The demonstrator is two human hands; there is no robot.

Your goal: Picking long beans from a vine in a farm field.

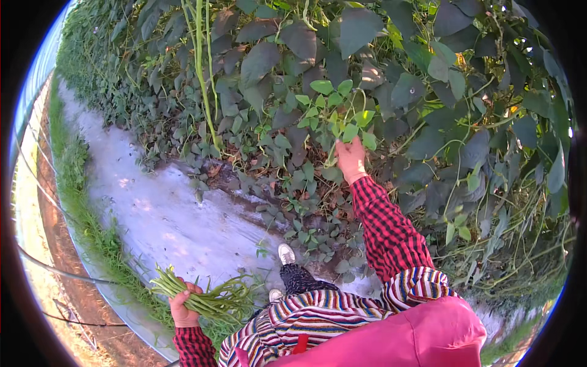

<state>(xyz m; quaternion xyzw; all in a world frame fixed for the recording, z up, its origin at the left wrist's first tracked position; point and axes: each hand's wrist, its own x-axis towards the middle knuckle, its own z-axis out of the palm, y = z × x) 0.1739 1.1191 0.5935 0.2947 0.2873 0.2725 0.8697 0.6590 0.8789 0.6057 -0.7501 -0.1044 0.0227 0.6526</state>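
Note:
My left hand (184,308), low on the left, is wrapped around a bunch of long green beans (206,298). The cut ends stick out to the left and the thin tails droop to the right. My right hand (352,160) reaches up into the foliage, its fingers closed on a pale green leafy vine shoot (351,130). Small leaves partly cover the fingertips. Around that hand stands a dense wall of darker bean leaves (259,64). Several long bean pods (202,69) hang in it, up and to the left of the right hand.
A pale ground sheet (183,220) runs along the foot of the vines. Beyond it are a grass strip (98,220) and a clear plastic side wall (105,293). Tangled stems (495,261) hang at the right. My white shoe (286,253) stands beside low leaves.

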